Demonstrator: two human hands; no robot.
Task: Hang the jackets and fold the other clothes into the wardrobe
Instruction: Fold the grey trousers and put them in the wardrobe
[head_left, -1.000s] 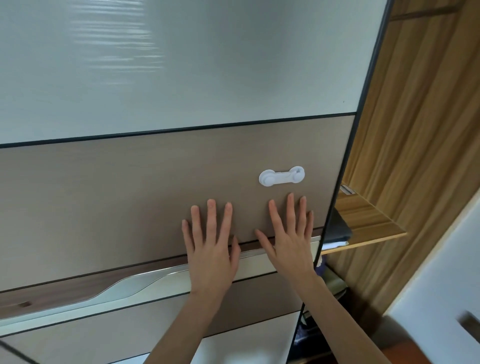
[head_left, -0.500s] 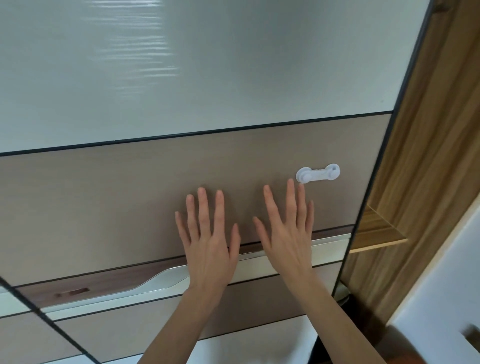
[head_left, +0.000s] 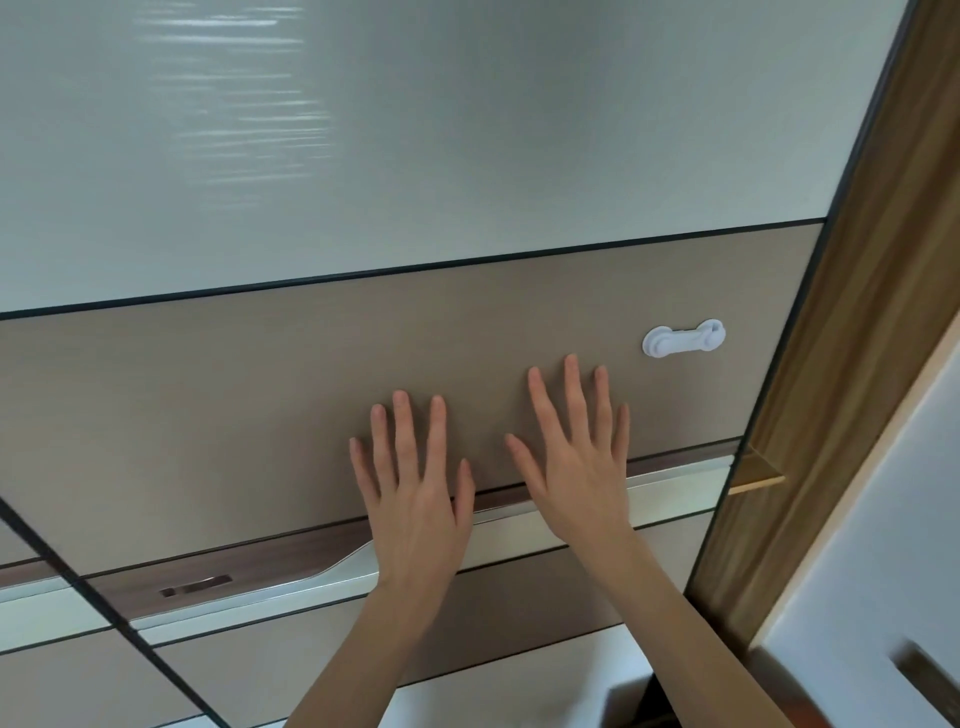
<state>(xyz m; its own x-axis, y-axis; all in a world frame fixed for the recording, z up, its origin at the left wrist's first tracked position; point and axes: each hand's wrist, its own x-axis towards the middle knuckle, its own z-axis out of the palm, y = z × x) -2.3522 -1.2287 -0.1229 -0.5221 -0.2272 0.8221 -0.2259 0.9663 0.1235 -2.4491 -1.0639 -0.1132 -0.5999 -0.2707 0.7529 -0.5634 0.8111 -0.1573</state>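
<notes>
- Writing: no brand, label or lettering can be read on any surface in view.
- Wardrobe door: a sliding panel that fills most of the view. It has a glossy pale upper section, a matt taupe middle band and a further taupe band below, each divided by thin dark lines.
- Left hand: fingers straight and spread, laid flat on the taupe band, holding nothing. The heel of the palm lies over the silver handle rail.
- Right hand: fingers likewise straight and spread, flat on the same band just beside the left hand, holding nothing (both forearms enter from the bottom edge).
- White plastic latch: fixed to the taupe band, up and to the right of the right hand's fingertips, not touching them.
- Handle rail: runs across the door beneath a dark wood-grain strip, which carries a small slot at its left part.
- Wooden wardrobe frame: stands to the right of the door edge. A sliver of a wooden shelf shows in the narrow gap between door and frame.
- Jackets and other clothes: none visible; the door covers the wardrobe interior.
- Second door panel: lies at lower left, past a dark diagonal edge.
</notes>
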